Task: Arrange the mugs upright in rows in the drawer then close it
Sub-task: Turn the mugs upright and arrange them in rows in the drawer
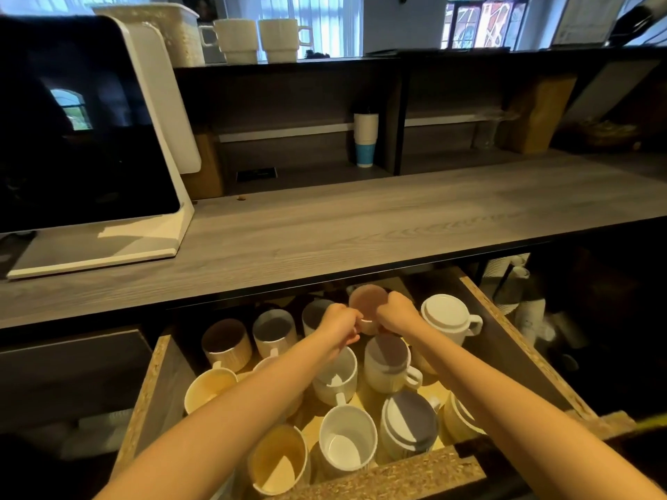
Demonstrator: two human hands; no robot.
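Note:
An open drawer [519,341] under the counter holds several white mugs standing upright in rough rows. Both hands reach to its back row and hold one mug [367,302] between them, tilted so its round base faces me. My left hand [339,324] pinches its left side near the handle. My right hand [397,313] grips its right side. An upside-down mug [445,317] sits at the back right. Another mug [388,362] stands just below my hands, and upright mugs [344,440] fill the front.
The grey wooden counter [361,225] overhangs the drawer's back. A white machine with a dark screen [83,138] stands at the left. Paper cups [365,138] sit in the shelf behind. Two white mugs [260,39] rest on the top shelf. Dark clutter lies right of the drawer.

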